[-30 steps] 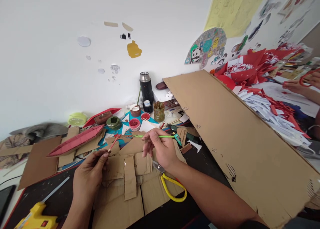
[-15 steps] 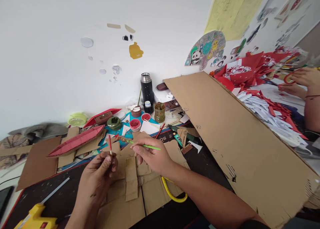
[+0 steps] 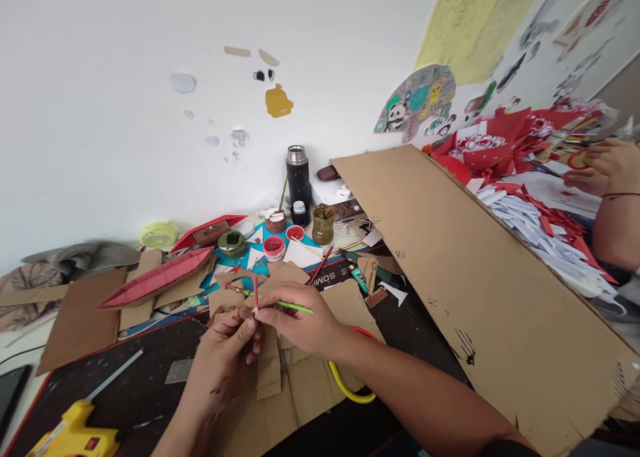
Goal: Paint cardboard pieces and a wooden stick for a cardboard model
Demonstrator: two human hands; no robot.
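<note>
Pinched upright between the fingertips of my left hand (image 3: 233,344) is a small stick (image 3: 255,290), painted red with a pale lower end. My right hand (image 3: 300,320) grips a green-handled paintbrush (image 3: 296,306), its bristle end pointing left behind the red stick. The fingers of both hands meet, or nearly meet, at the stick's lower end. Under them lie brown cardboard pieces (image 3: 270,377). Beyond the hands stand open paint pots, one pink-red (image 3: 273,247), one dark green (image 3: 233,244) and one red (image 3: 295,233).
A large cardboard sheet (image 3: 480,290) slants across the right. At the lower left lies a yellow glue gun (image 3: 77,434). A pink boat-shaped piece (image 3: 160,277) rests at the left. A black flask (image 3: 298,180) stands by the wall. Another person's hands (image 3: 607,167) are at the far right.
My left hand has moved right with the red stick, up to my right hand. My right hand has shifted slightly left, and its fingers now reach the stick's lower end.
</note>
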